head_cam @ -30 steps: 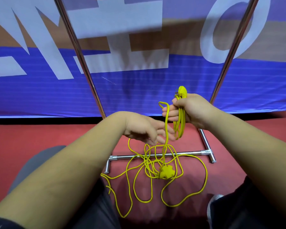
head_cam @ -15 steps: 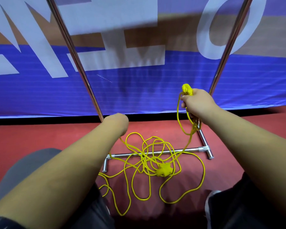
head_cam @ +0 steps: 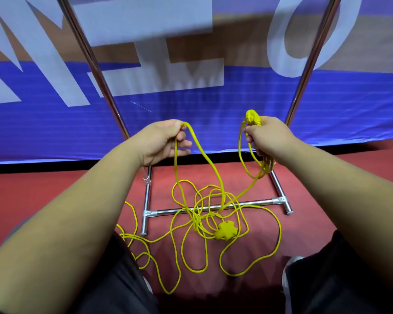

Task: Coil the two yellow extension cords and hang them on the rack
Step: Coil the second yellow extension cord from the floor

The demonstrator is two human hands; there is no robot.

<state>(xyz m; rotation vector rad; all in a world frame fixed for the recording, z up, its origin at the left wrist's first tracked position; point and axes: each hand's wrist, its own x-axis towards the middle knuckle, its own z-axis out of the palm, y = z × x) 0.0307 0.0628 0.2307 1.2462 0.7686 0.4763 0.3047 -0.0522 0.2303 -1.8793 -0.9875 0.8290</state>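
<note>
A yellow extension cord lies tangled on the red floor, its socket block near the middle. My right hand grips a few coiled loops that hang below it, with the yellow plug sticking up above the fist. My left hand pinches a raised bend of the same cord, two strands dropping from it to the pile. The metal rack stands just behind, its base bar under the tangle. A second cord is not in view.
The rack's two slanted chrome uprights rise on either side of my hands. A blue and white banner closes off the back. My knees in dark trousers and a shoe sit at the bottom edge.
My left hand dipped to the pile, then rose to the left with a bend of cord. My right hand stayed up with its loops, and the hands now sit wider apart.
</note>
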